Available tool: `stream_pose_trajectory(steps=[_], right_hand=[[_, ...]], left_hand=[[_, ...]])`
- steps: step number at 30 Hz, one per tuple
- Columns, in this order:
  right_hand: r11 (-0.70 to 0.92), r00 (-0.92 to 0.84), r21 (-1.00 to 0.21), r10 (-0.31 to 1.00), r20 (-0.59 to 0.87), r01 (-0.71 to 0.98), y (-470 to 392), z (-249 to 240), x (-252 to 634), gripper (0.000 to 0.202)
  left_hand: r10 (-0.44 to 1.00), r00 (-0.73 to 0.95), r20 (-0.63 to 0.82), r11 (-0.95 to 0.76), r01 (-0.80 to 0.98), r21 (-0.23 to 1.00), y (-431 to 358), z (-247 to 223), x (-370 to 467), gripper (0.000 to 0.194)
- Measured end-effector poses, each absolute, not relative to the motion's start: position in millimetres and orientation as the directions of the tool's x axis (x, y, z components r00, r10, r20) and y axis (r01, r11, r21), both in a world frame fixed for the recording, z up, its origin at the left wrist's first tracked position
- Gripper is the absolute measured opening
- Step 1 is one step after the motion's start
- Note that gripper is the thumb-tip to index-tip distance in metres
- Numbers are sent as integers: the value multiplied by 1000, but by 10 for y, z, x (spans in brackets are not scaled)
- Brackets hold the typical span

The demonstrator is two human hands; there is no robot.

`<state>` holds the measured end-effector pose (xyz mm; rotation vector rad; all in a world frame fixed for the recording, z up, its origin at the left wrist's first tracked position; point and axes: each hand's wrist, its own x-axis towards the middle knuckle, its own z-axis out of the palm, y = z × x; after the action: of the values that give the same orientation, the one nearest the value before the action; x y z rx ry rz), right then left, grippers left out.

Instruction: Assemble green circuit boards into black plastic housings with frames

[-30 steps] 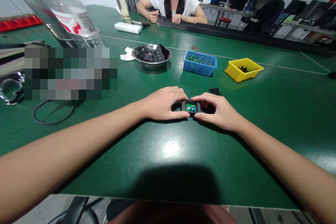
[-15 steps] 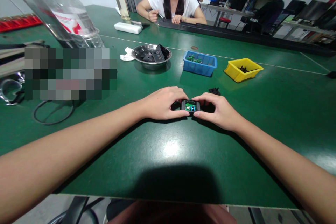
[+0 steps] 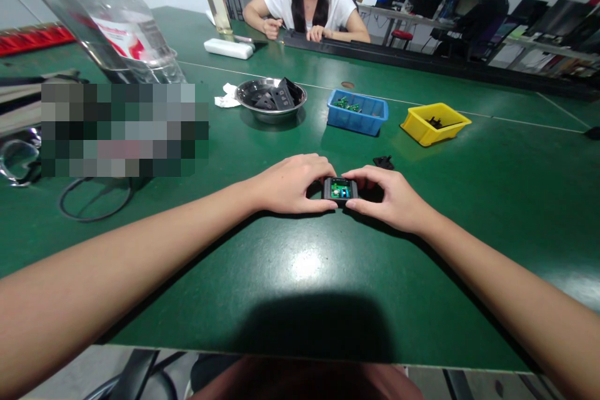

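- Black housing [image 3: 341,200] sits between both grips, low at the surface [image 3: 187,312]; can't tell if it rests fully on it.
- Left grip [image 3: 300,184]: narrow pinch, holding the housing's left end, thumb on near side, index finger on far side.
- Right grip [image 3: 391,200]: same pinch, holding the right end.
- Risk: uneven pressure from the two thumbs could tilt the housing or make it skid.
- Risk: top side is uncovered, green board [image 3: 338,190] faces up; a slipping fingertip could press on its parts. Whether it is fixed inside, can't tell.
- Risk: loose black pieces [image 3: 383,162] lie just beyond the right grip; a careless sweep of the knuckles could scatter them.
- Steel bowl [image 3: 272,115]: black casing parts, one lettered, piled and tilted, one poking above the rim.
- Blue bin [image 3: 356,122]: small green boards [image 3: 347,105], mostly toward its left side.
- Yellow bin [image 3: 427,133]: small black pieces [image 3: 435,124], shape unclear.
- Large clear bottle [image 3: 126,44] at left, contents unclear; far bottle [image 3: 219,9] holds pale yellow liquid.
- Pixelated patch at left hides whatever is there.
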<state>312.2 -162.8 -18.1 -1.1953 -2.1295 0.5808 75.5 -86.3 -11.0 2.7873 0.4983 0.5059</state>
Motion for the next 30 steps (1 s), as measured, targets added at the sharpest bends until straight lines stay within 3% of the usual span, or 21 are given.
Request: stream_pose_trajectory(steps=[13,30], right_hand=[[693,-425,-470,713,558,547,-1653,-192,3109,39],[736,-432,-437,665,610,517,-1673,-190,3093,41]], left_hand=[[320,864,389,-936,224,271,-889,-74,746,33],[332,853,402,-932,233,277,-904,-71,737,39]])
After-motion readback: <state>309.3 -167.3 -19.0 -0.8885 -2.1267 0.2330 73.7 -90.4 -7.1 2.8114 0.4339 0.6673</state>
